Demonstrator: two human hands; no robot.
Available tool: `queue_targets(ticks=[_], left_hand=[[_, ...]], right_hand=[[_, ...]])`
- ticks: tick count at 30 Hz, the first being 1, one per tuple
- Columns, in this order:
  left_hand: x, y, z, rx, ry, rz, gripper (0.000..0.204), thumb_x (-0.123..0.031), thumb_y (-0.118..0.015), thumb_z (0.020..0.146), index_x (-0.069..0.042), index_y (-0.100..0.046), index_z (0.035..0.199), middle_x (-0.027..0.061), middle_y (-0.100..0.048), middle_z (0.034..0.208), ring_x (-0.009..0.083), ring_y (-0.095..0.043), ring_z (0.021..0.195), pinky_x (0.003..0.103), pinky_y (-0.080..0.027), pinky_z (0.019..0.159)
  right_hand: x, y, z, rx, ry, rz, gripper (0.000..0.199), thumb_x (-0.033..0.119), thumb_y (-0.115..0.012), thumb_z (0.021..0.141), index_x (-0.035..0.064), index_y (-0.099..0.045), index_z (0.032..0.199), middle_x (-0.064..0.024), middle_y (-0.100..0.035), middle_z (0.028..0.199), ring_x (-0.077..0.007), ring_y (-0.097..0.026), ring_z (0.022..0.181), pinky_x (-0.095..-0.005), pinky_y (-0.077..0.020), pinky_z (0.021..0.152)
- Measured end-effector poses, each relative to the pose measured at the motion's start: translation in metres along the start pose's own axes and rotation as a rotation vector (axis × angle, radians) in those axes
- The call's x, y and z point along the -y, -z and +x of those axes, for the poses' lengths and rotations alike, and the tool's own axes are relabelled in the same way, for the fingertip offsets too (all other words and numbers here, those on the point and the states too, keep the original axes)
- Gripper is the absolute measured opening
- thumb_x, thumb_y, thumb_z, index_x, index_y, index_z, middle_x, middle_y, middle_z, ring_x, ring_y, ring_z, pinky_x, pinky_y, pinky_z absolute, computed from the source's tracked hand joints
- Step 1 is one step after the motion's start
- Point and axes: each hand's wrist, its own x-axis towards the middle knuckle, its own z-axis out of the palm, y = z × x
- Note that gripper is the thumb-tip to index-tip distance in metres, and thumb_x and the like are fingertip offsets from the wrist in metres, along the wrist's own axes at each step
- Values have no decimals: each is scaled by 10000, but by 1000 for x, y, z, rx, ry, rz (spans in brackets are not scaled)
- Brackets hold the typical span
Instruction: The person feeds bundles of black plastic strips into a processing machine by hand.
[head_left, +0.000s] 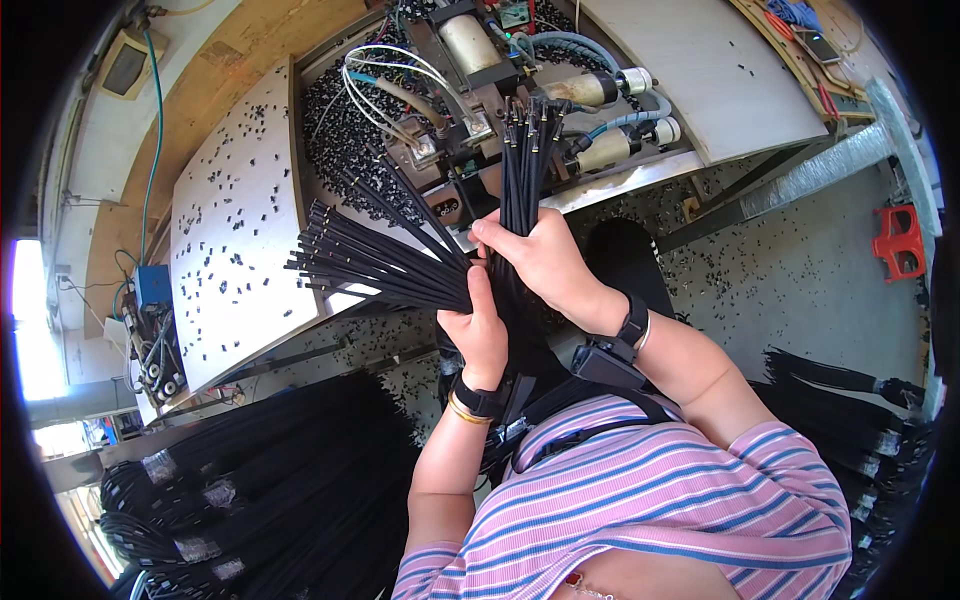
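I am gripping cable ends: left hand (478, 335) clenching the fanned bunch (375, 262), right hand (535, 255) feeding upright bunch (525, 165) toward the machine (470, 90); taped bundles (260, 480) waiting.

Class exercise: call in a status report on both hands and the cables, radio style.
Left hand shut on fanned cable bundle. Right hand shut on upright cable bundle at the machine. Nothing blocking.

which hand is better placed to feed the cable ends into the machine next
Probably the right hand: it grips the upright cable bunch whose tips already sit at the machine. The left hand holds the fanned bunch pointing away.
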Motion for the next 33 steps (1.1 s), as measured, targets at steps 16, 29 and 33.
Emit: queue_targets(ticks=[16, 29, 33], left_hand=[[4, -2, -24, 57, -19, -2, 193, -73, -548, 928, 54, -599, 1063, 48, -636, 1002, 102, -585, 878, 247, -461, 796], [0, -3, -8, 22, 3, -26, 131, -55, -552, 918, 46, -617, 972, 26, -634, 923, 83, -566, 823, 233, -450, 733], [1, -3, -4, 18, 8, -22, 127, -60, -555, 919, 43, -614, 960, 21, -629, 916, 78, -554, 818, 233, -443, 722]], right_hand=[[1, 12, -23, 65, 65, -215, 202, 168, -673, 856, -21, -658, 924, -60, -655, 796, -108, -609, 739, -246, -489, 706], [-6, 3, -8, -28, 86, -45, 153, 128, -635, 870, -25, -644, 867, -54, -655, 736, -102, -613, 671, -246, -487, 619], [-8, 4, -4, -22, 53, -50, 162, 134, -635, 872, -23, -645, 909, -55, -658, 788, -110, -618, 713, -250, -491, 666]])
